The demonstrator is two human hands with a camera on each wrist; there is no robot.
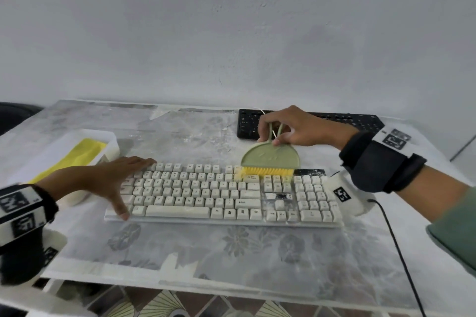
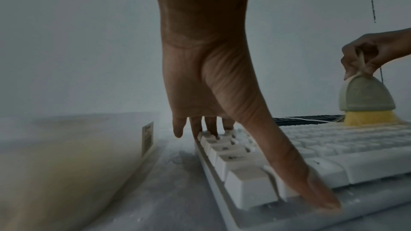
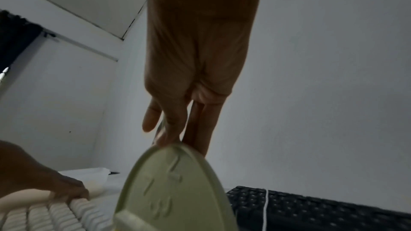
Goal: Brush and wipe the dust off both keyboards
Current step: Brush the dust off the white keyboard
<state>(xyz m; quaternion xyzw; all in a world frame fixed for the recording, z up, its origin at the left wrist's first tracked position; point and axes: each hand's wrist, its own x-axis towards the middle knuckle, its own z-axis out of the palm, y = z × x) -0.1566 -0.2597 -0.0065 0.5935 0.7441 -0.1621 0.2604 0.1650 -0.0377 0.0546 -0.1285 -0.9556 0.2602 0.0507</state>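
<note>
A dusty white keyboard (image 1: 224,194) lies across the table's middle. My left hand (image 1: 113,177) rests flat on its left end, fingers (image 2: 209,126) straight on the top-row keys and thumb (image 2: 311,187) at the front edge. My right hand (image 1: 288,127) pinches the loop handle of a green brush (image 1: 270,156). Its yellow bristles (image 1: 268,171) touch the keyboard's top row right of centre. A black keyboard (image 1: 365,121) lies behind, near the wall, partly hidden by my right hand. The brush body (image 3: 175,187) fills the right wrist view.
A white tray (image 1: 113,143) holding a yellow cloth (image 1: 74,158) stands at the left. White powder dusts the patterned table cover (image 1: 231,247). A black cable (image 1: 396,244) runs down the right side. A white cord (image 3: 265,206) crosses the black keyboard (image 3: 322,212).
</note>
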